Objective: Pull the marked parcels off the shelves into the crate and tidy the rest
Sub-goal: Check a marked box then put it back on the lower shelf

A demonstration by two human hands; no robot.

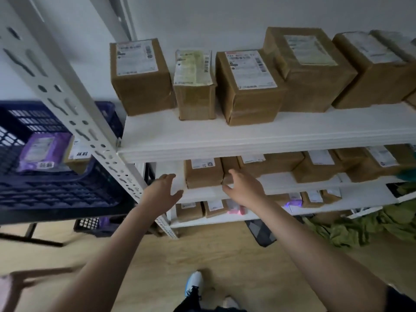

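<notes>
Parcels: a brown parcel point(203, 173) sits at the left end of the middle shelf point(281, 183), near its front edge, with further boxes along to its right. The left hand point(164, 190) hovers just left of it, fingers spread, holding nothing. The right hand point(244, 186) is at its right front corner, fingers loosely spread, thumb under; contact cannot be confirmed. The top shelf point(247, 136) carries a row of labelled boxes. The dark blue crate point(56, 192) stands left of the shelf upright, holding a purple packet point(42, 152) and a small box point(77, 157).
</notes>
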